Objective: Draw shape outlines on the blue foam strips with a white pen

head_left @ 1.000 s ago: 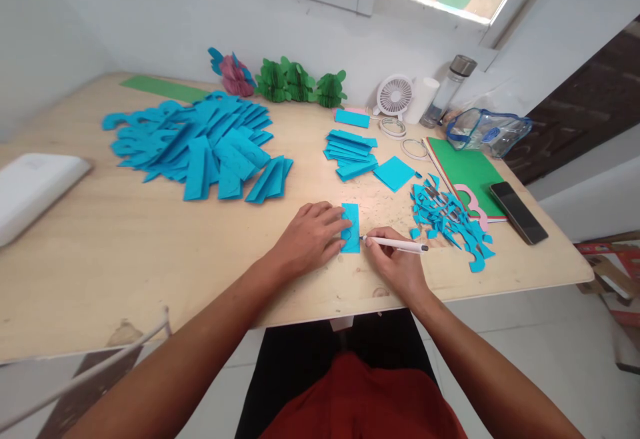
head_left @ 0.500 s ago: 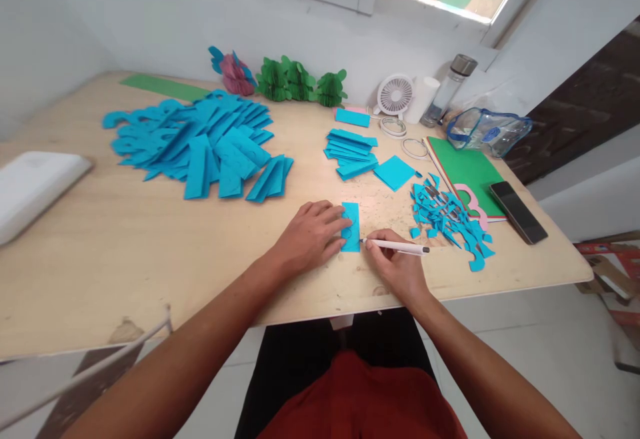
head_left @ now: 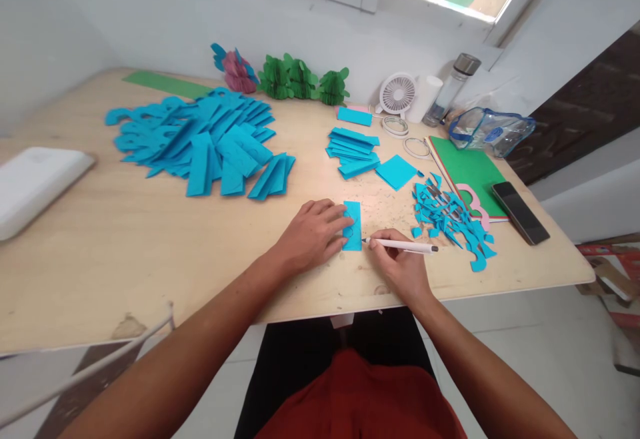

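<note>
A small blue paper piece [head_left: 353,235] lies upright before me on the wooden table, with a curved pen line on it. My left hand [head_left: 316,229] rests flat, fingers stretched out, its fingertips pressing the paper's left side. In my right hand [head_left: 400,262] is a white pen [head_left: 407,246], pinched between thumb and fingers. The pen's tip points left, close to the paper's right edge; whether it touches I cannot tell. Beyond the paper lie a stack of folded blue strips [head_left: 353,149] and a blue square [head_left: 396,171].
A big pile of blue cut paper [head_left: 200,135] spreads at left. Blue scraps [head_left: 443,209] lie at right, near a pink paper shape [head_left: 475,204], a green folder [head_left: 467,169] and a phone [head_left: 520,212]. A small fan [head_left: 397,94] and a bottle [head_left: 453,89] stand at the back.
The pen's back end has swung slightly to the right in my right hand. My left hand stays on the paper. The whole view has shifted a little.
</note>
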{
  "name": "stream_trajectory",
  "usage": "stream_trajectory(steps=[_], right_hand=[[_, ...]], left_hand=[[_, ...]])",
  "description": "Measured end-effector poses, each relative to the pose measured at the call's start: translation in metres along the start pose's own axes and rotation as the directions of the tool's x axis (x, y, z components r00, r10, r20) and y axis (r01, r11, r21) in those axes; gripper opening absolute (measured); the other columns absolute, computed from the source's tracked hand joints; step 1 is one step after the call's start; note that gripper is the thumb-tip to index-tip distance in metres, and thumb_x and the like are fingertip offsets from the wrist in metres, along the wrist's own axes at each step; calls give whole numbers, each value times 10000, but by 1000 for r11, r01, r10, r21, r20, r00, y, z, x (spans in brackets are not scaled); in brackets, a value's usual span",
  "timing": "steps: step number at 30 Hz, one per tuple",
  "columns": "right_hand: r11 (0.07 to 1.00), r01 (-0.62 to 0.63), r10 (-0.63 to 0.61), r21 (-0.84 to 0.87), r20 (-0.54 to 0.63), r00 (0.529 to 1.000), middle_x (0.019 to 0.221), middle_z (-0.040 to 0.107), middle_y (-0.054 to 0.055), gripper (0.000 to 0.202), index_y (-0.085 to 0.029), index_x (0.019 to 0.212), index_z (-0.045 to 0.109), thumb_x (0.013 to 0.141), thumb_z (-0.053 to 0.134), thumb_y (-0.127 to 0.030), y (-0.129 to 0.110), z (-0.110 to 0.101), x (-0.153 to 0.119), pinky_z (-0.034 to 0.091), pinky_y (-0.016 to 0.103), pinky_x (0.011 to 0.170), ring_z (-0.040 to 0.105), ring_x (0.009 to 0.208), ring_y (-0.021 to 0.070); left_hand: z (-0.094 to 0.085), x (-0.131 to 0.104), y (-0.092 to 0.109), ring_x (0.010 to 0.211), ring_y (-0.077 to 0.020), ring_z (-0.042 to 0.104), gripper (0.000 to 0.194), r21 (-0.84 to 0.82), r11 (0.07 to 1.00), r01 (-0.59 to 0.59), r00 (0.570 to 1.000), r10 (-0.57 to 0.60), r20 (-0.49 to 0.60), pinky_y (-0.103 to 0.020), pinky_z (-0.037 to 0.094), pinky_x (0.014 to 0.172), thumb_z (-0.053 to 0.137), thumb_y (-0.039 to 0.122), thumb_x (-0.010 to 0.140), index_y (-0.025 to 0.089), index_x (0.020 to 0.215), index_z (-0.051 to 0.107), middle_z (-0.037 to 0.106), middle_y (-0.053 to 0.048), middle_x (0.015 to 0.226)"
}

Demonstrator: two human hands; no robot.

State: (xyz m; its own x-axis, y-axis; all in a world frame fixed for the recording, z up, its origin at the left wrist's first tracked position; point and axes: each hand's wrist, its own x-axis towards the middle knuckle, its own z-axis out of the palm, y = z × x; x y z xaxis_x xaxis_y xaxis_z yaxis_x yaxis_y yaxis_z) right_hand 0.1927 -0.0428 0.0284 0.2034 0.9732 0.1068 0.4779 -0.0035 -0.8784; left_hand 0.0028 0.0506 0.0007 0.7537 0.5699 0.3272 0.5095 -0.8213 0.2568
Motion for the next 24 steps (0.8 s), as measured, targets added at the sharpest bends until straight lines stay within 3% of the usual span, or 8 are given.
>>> stream_trajectory(steps=[3, 7, 24], right_hand=[[998, -21, 22, 59, -17, 1000, 701, 655, 8, 146, -205, 774, 652, 820, 604, -335, 0, 1, -1, 432, 254, 555, 546, 602, 146], [996, -4, 0, 86, 51, 999, 751, 686, 24, 139, -205, 794, 661, 832, 600, -324, 0, 8, -5, 460, 260, 596, 592, 667, 158], [991, 125, -121, -43, 90, 989, 834, 749, 31, 105, -219, 833, 686, 862, 594, -262, -6, 17, -9, 517, 313, 733, 688, 780, 193]], left_hand=[[0, 0, 0, 1139, -286, 542, 303, 0, 1000, 2, 1000, -2, 7, -465, 411, 996, 502, 294, 911, 212, 1161, 653, 625, -99, 1279], [0, 0, -1, 1142, -292, 542, 302, 6, 1000, 4, 1000, -4, 13, -468, 418, 990, 502, 302, 913, 212, 1157, 656, 626, -96, 1282], [1, 0, -1, 1151, -300, 541, 277, 10, 1000, 5, 1000, -5, -5, -475, 421, 983, 514, 296, 914, 214, 1136, 658, 629, -97, 1274]])
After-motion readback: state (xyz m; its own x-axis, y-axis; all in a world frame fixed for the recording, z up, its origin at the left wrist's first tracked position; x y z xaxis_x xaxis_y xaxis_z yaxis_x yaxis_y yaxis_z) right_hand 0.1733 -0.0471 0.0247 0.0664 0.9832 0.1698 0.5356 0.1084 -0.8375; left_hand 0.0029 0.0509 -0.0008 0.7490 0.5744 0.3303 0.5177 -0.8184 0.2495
